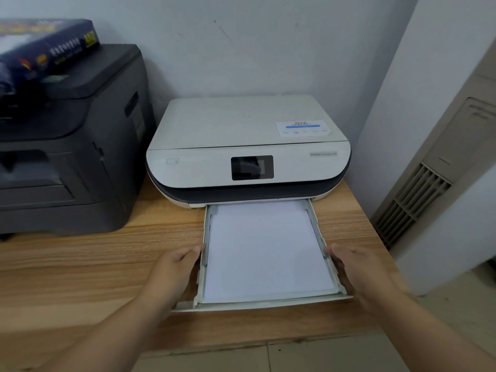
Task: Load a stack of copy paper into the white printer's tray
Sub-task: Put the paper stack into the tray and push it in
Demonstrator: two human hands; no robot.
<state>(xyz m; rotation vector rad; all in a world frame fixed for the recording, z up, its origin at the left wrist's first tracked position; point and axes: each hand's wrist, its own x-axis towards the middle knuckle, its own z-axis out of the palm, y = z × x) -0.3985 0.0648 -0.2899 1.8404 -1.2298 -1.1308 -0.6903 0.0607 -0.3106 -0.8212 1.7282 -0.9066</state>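
Observation:
The white printer (247, 146) sits on a wooden table against the wall. Its paper tray (257, 304) is pulled out towards me, and a stack of white copy paper (265, 251) lies flat inside it. My left hand (174, 269) presses against the tray's left side wall, fingers curled along it. My right hand (359, 272) rests against the right side wall in the same way. Both hands hold the tray by its sides near the front.
A large dark grey printer (67, 146) stands to the left with a blue wrapped ream of paper (45, 47) on top. The wooden table (80, 264) ends just in front of the tray. A white cabinet with a vent grille (418, 200) stands at the right.

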